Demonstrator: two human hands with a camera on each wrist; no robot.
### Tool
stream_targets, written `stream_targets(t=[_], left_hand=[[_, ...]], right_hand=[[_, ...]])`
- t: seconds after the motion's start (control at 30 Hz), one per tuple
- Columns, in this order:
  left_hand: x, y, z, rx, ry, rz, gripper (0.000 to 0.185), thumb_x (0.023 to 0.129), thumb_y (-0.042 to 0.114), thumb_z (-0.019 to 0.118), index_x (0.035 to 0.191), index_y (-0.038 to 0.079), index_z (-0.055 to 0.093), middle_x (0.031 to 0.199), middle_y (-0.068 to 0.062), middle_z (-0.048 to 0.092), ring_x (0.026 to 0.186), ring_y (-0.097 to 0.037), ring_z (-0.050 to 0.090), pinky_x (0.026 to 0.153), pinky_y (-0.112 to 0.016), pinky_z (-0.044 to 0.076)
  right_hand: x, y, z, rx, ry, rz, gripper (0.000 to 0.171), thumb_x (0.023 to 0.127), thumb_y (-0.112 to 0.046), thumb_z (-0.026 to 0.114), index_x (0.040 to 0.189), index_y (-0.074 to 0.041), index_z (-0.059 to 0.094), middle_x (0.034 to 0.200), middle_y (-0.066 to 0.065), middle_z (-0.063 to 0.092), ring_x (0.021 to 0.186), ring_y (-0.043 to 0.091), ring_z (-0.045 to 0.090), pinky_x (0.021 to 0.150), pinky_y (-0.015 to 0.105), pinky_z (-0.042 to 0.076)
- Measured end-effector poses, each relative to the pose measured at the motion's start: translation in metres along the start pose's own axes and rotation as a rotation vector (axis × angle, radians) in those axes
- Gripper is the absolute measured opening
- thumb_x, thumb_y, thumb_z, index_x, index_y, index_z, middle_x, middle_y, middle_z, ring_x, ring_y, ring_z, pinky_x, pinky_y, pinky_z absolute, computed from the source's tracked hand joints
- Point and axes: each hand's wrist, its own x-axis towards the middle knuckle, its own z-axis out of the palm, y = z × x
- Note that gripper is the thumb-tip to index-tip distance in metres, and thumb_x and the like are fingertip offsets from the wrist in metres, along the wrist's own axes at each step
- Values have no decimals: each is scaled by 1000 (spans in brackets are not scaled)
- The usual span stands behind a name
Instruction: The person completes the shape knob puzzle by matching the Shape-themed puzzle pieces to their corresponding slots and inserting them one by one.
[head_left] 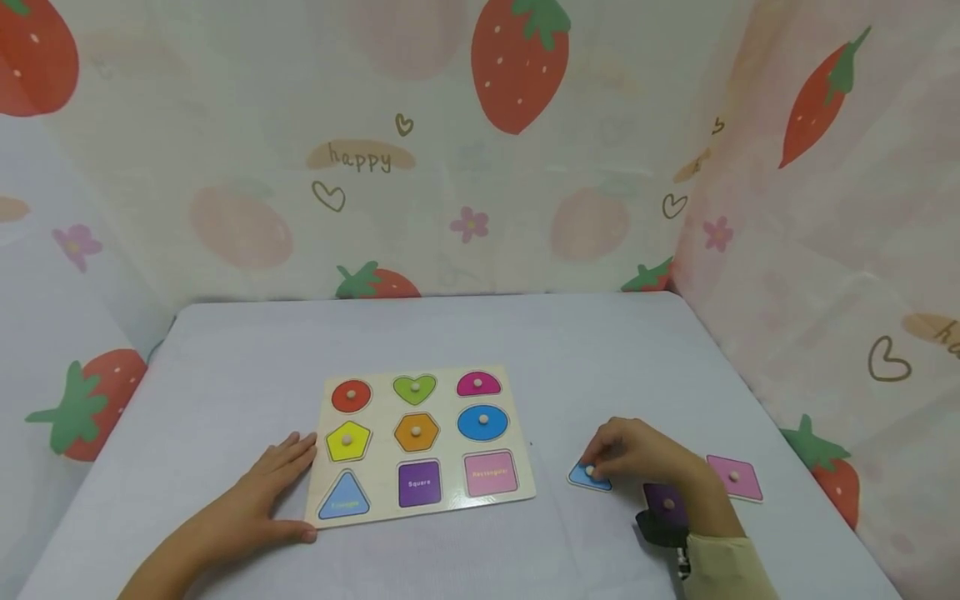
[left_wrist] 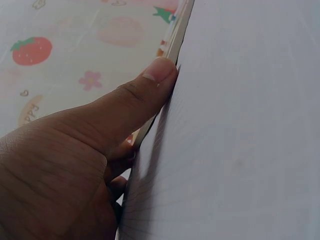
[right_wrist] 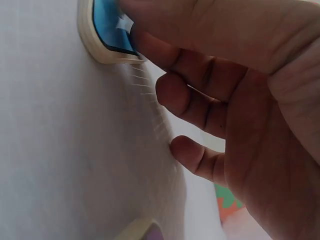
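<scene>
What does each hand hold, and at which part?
The right hand pinches the small peg on top of the blue triangle piece. The left hand holds nothing; it rests flat against the puzzle board's left edge.

The tabletop (head_left: 450, 333) lies bare behind the puzzle board (head_left: 386, 521), from its far edge back to the strawberry curtain (head_left: 450, 167), which closes off 3 sides. A bare strip runs between the board and the blue piece (head_left: 581, 477). The left hand (head_left: 273, 487) lies flat against the board's left edge, blocking that side. On the right, the right hand (head_left: 637, 454), the purple piece (head_left: 663, 502) and the pink piece (head_left: 735, 477) crowd together near the curtain.
</scene>
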Motion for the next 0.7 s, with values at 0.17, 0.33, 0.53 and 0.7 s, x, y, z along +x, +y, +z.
stream_targets(t=[0.17,0.33,0.53,0.7], left_hand=[[0,0,-1,-9,4,0,121,64,66,86,159,8,37,170,-8,26,158,-40,9,125,-64,8],[-2,0,0,-5,11,-3,121,64,66,86,159,8,37,170,-7,26,158,-40,9,125,-63,8],[-3,0,1,0,3,-11,121,64,67,85,159,9,37,170,-8,26,158,-40,9,122,-68,12],[-2,0,0,5,6,0,121,65,67,85,159,9,37,170,-7,26,158,-40,9,122,-69,13]], right_hand=[[1,-1,2,-10,-15,9,9,87,-28,83,95,-29,81,99,-10,69,94,10,63,83,24,54],[2,-3,2,-16,-20,11,7,87,-26,82,94,-28,81,99,-10,68,93,10,63,83,23,54],[4,-11,0,-23,-5,-6,7,88,-28,82,94,-31,80,99,-12,70,95,11,61,85,26,52],[6,-23,-3,-34,62,-75,9,89,-26,81,96,-31,79,100,-15,71,97,13,60,85,31,51]])
